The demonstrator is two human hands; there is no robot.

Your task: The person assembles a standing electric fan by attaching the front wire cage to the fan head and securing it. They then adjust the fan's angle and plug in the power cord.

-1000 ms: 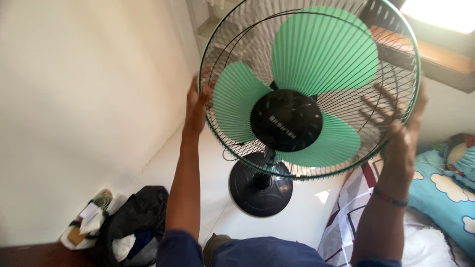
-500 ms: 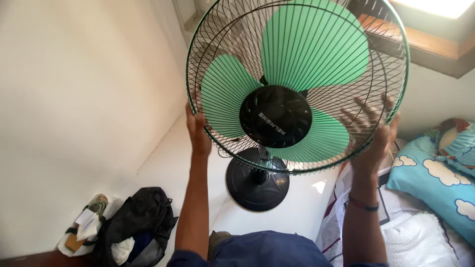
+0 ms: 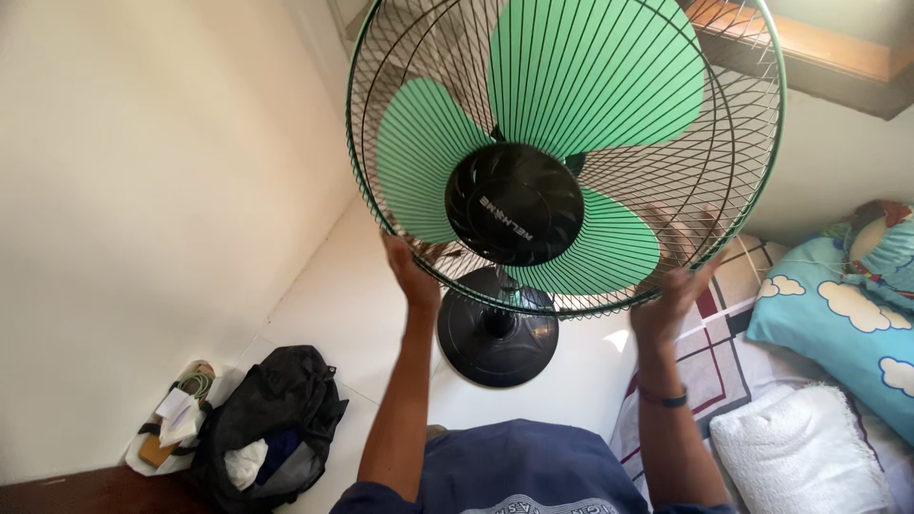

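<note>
Under one three-bladed green fan (image 3: 562, 152), left hand (image 3: 411, 276) and right hand (image 3: 671, 300) both grip its grille rim.

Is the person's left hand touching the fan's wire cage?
Touching. The head view shows the left hand pressed against the lower rim of the fan's wire cage.

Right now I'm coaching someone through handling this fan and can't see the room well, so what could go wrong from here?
1. The left hand and right hand hold only the lower rim of the wire guard; the grip may be weak, and fingers could slip through the wires toward the green blades.
2. The round black base stands near the mattress edge, so the fan might tip.
3. The black backpack lies on the floor nearby, a likely trip hazard.
</note>
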